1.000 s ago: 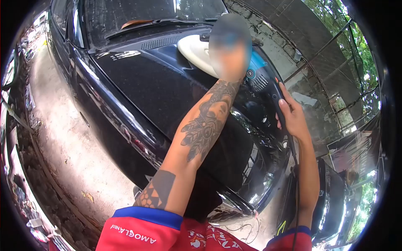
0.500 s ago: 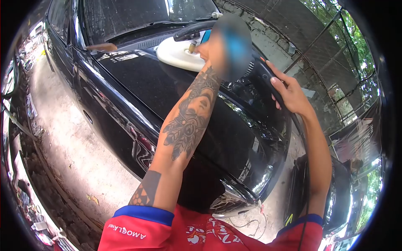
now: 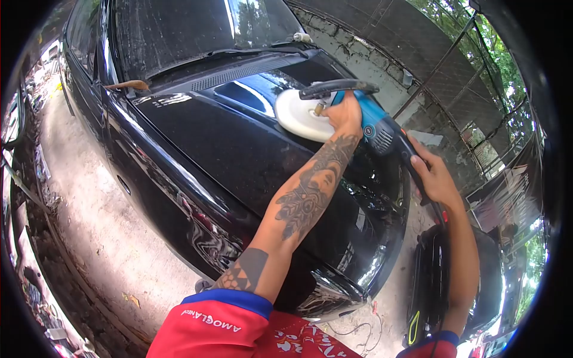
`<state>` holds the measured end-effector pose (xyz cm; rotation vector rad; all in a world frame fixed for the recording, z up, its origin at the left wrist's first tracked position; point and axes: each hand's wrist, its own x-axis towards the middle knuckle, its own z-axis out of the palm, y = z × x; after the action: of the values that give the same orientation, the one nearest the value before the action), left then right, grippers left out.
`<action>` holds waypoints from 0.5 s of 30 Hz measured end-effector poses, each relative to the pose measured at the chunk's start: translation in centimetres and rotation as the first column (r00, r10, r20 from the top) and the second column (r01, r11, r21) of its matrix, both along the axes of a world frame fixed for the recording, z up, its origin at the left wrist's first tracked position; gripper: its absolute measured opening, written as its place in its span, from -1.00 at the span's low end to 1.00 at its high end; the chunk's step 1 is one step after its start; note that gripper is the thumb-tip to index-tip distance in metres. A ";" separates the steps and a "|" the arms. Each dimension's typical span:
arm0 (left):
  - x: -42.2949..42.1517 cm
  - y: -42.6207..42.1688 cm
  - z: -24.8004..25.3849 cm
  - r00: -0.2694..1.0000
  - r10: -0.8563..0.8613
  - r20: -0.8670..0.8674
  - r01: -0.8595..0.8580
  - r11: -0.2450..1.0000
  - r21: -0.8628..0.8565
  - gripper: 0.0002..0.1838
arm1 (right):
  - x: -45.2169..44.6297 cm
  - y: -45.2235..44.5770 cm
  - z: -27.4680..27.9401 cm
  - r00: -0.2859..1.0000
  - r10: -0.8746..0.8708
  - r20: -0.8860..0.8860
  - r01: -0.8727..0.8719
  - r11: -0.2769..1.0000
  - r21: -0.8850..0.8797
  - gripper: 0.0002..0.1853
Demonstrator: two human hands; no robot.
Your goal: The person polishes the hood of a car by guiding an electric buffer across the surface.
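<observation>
A blue and black car polisher point(image 3: 377, 124) with a round white pad point(image 3: 296, 115) is held over the black car hood point(image 3: 227, 149). The pad rests on the hood's surface, towards the far side. My left hand point(image 3: 346, 115) is closed around the polisher's front end, beside the black loop handle point(image 3: 340, 87) and the brass-coloured spindle. My right hand point(image 3: 436, 173) wraps round the long black rear grip. Part of my left fingers is hidden behind the tool.
The windshield point(image 3: 179, 36) and wipers lie beyond the hood. A brown object point(image 3: 128, 85) sits at the hood's near rear corner. A cord point(image 3: 443, 274) hangs along my right arm. Another dark vehicle point(image 3: 483, 268) stands at the right, and a wall point(image 3: 382, 71) runs behind.
The polisher and both hands have moved right and down in view, across the hood towards its far side. Both hands keep their hold.
</observation>
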<state>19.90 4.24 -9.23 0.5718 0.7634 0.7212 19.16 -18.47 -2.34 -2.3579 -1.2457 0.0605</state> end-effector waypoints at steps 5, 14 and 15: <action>0.5 2.1 0.1 1.000 -0.023 -0.002 0.023 0.999 -0.023 0.38 | -1.2 2.3 0.5 0.992 -0.093 -0.082 0.092 0.996 -0.021 -0.45; -1.2 10.1 1.6 0.989 0.123 0.084 -0.117 0.991 -0.068 0.35 | -1.5 10.2 2.5 0.997 0.005 -0.077 -0.009 0.998 -0.057 -0.45; -1.2 10.8 1.7 0.982 0.146 0.115 -0.136 0.987 -0.090 0.34 | -1.6 10.9 2.7 0.997 0.020 -0.078 -0.025 0.997 -0.067 -0.45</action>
<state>18.73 15.03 -7.51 0.3986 0.7213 0.8447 17.56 -7.57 0.41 -2.3748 -1.2517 0.2027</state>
